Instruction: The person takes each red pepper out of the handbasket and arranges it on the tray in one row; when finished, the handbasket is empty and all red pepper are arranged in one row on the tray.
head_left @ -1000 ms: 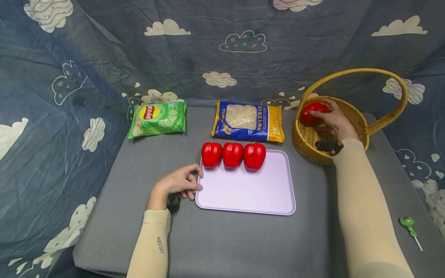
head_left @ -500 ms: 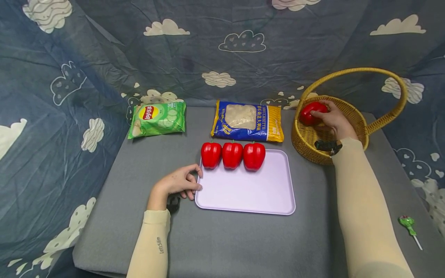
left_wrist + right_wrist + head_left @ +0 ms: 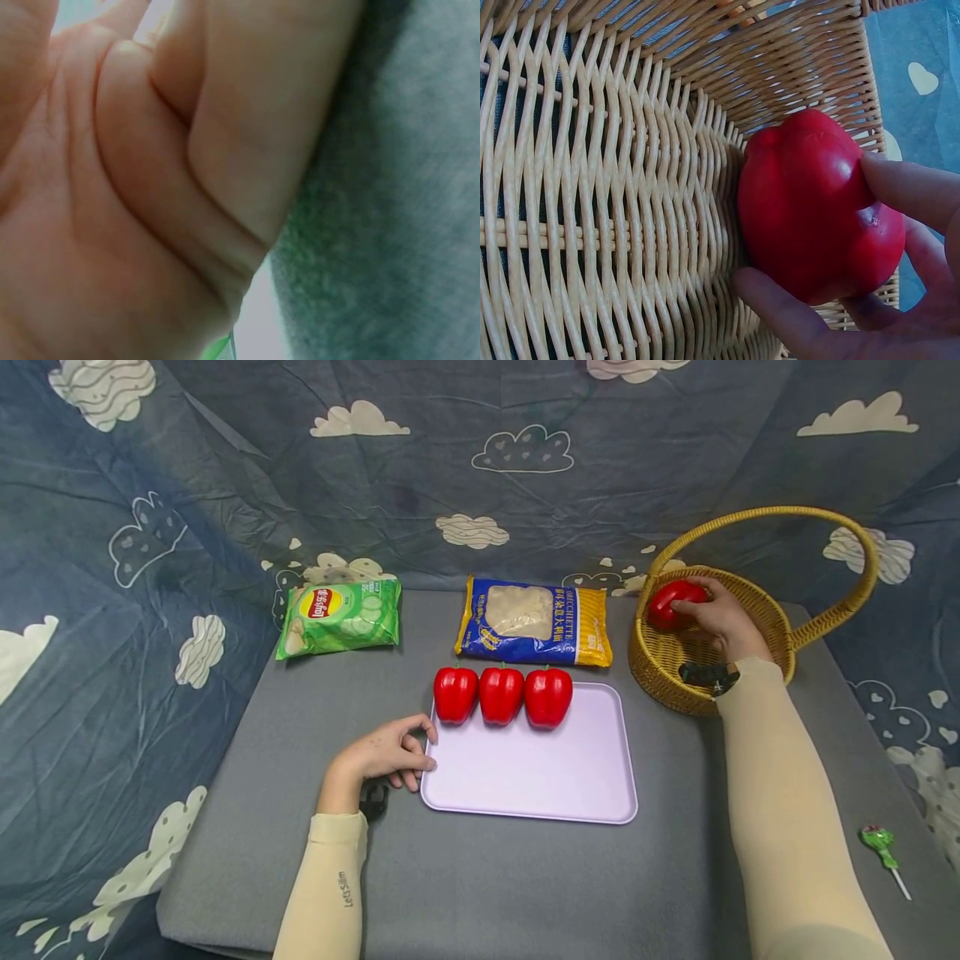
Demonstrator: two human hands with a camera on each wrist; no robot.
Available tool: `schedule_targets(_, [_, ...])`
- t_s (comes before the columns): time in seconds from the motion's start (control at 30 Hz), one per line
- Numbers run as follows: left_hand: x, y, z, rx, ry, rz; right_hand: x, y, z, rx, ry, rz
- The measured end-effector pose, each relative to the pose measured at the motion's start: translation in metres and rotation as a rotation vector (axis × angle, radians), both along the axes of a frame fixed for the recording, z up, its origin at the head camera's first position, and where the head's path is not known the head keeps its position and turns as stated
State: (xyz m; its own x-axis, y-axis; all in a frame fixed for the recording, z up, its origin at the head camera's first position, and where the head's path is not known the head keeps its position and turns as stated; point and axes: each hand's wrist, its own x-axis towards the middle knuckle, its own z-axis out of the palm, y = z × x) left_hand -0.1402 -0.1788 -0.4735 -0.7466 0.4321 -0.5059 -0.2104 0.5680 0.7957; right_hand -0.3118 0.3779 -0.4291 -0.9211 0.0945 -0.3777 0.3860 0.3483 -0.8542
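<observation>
In the basket's left side, my right hand point(image 3: 726, 617) grips a red bell pepper point(image 3: 666, 607) between thumb and fingers. The right wrist view shows that bell pepper point(image 3: 814, 210) against the woven wall, with fingertips around it. My left hand point(image 3: 386, 752) holds the left edge of a pale purple tray point(image 3: 532, 777), thumb and index finger at the rim, the others curled. Its palm point(image 3: 97, 187) fills much of the left wrist view. Along the tray's far edge stand three red bell peppers in a row: left point(image 3: 455, 695), middle point(image 3: 502, 696) and right point(image 3: 549, 697).
The wicker basket point(image 3: 647, 681) has a tall arched handle point(image 3: 780, 512). Behind the tray lies a blue and yellow pasta bag point(image 3: 566, 610); a green chip bag point(image 3: 360, 625) is at the back left. A green lollipop point(image 3: 879, 842) lies at the right. A cloud-patterned cloth point(image 3: 405, 510) hangs behind.
</observation>
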Motion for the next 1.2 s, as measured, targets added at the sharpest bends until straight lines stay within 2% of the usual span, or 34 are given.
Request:
schedule_targets(0.23, [0.0, 0.0, -0.001, 0.001, -0.002, -0.003, 0.0, 0.001, 0.0, 0.004, 0.005, -0.013])
schedule_targets(0.47, [-0.001, 0.001, -0.001, 0.0, 0.0, -0.005, 0.002, 0.004, 0.002, -0.005, -0.012, 0.008])
schedule_targets(0.73, [-0.001, 0.0, 0.001, -0.014, -0.006, -0.001, 0.002, 0.006, 0.006, 0.035, -0.008, 0.039])
schedule_targets(0.97, [-0.001, 0.0, 0.0, -0.002, -0.004, -0.004, 0.007, 0.004, 0.025, 0.042, 0.005, 0.024])
schedule_targets(1.2, [-0.001, -0.001, -0.001, 0.001, 0.005, -0.007, 0.029, -0.006, 0.048, 0.028, 0.062, -0.028])
